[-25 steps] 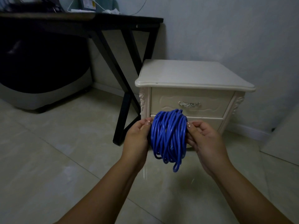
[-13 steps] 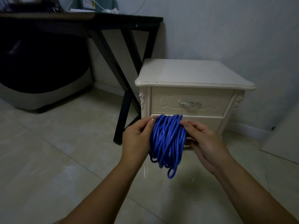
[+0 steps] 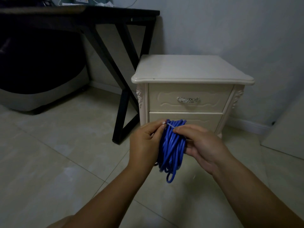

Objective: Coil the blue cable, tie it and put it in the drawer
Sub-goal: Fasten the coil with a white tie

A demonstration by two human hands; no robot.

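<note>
The left hand [image 3: 144, 143] and the right hand [image 3: 204, 145] are working close together, one on each side of the blue cable [image 3: 171, 148]. The cable is hanging between them as a finished bundle of loops, with one loose loop drooping below. The left hand is pinching the end of a white tie [image 3: 170, 126] at the top of the bundle. The right hand is cupping the coil from its far side, its forefinger lying over the strands where the tie crosses. Whether the tie is already cinched is not clear from here.

So the coiling looks done and the tying is in progress. The stowing is not yet begun. Just beyond the hands the cream nightstand [image 3: 189, 69] is standing on the tiled floor [image 3: 49, 162], its top drawer [image 3: 212, 97] and its lower drawer [image 3: 205, 120] both closed, the metal handle [image 3: 188, 99] untouched. A black desk [image 3: 131, 12] is standing to the left of it. One drawer needs opening before the bundle can go in.
</note>
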